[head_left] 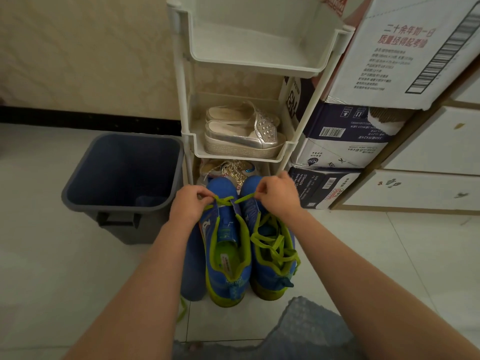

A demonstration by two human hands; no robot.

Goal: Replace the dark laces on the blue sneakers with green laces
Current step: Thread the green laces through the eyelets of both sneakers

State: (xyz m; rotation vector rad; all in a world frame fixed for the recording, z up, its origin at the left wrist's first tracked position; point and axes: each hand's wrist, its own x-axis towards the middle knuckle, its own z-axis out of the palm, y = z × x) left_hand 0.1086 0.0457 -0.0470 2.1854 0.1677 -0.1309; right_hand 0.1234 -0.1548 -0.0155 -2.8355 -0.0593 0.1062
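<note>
The right sneaker (272, 255) seems done; the left sneaker (228, 258) is threaded only at its far eyelets, your left hand (189, 202) and right hand (278, 194) pinching the green lace (224, 201).

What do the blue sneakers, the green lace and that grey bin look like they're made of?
The blue sneakers look like matt knit or mesh fabric: a fine woven texture shows at the heels. The green lace looks like flat woven textile, lying as a soft ribbon. The grey bin looks like moulded plastic, smooth with a dull sheen.
</note>
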